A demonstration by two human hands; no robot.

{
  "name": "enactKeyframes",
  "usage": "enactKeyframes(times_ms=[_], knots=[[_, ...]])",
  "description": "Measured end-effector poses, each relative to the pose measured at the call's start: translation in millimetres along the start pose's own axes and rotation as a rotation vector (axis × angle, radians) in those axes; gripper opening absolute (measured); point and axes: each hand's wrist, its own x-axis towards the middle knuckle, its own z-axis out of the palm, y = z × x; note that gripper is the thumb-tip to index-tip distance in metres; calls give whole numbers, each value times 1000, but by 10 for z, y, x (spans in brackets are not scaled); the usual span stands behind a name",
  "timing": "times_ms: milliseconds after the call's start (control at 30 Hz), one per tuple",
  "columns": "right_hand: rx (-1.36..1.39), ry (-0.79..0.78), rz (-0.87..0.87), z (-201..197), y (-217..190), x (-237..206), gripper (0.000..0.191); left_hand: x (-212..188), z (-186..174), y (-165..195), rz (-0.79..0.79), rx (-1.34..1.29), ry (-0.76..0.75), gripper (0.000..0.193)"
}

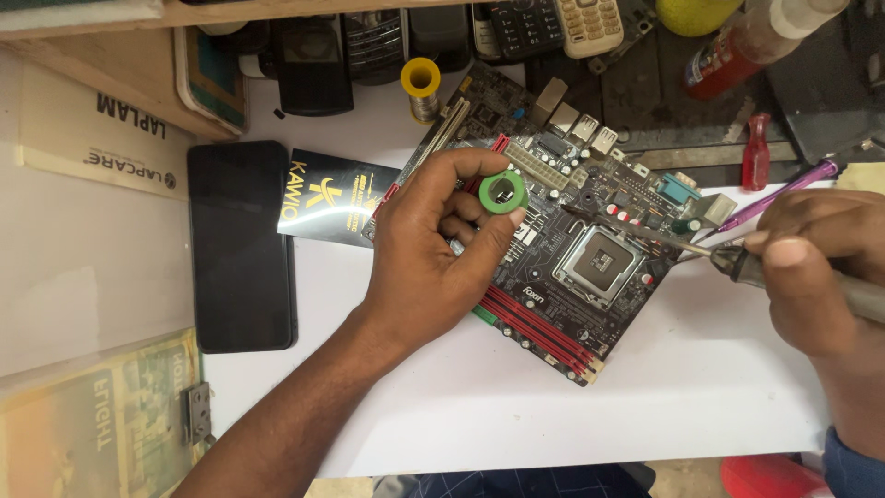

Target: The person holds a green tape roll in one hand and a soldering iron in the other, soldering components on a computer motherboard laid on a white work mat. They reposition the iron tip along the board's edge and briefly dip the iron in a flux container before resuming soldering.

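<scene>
Currently my left hand [433, 249] pinches a small green spool [502, 193] between thumb and fingers, directly above the motherboard [553, 231]. My right hand [816, 267] is closed around a soldering iron [737, 258], its tip over the board's right half. A black phone [241, 244] lies well left of the board.

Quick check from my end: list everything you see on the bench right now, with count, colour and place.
motherboard: 1, black with red slots, centre of white table
green spool: 1, green, over the board
soldering iron: 1, dark, tip over the board
smartphone: 1, black, left
black packet: 1, black and gold, beside the smartphone
solder reel: 1, yellow, top centre
screwdriver: 1, red, upper right
old phones: several, top edge
left hand: pinching the green spool
right hand: gripping the soldering iron
</scene>
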Motion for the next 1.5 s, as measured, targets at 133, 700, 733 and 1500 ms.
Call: enactKeyframes(times_ms=[133, 700, 733, 1500], knots=[[-10, 4, 54, -11, -1, 14, 14, 0, 3, -3, 4, 8, -3, 29], [31, 26, 4, 20, -4, -42, 18, 0, -5, 14, -13, -15, -2, 30], [22, 34, 35, 5, 18, -50, 16, 0, -6, 17, -14, -18, 0, 29], [3, 59, 82, 30, -5, -77, 25, -3, -13, 16, -23, -3, 6, 29]])
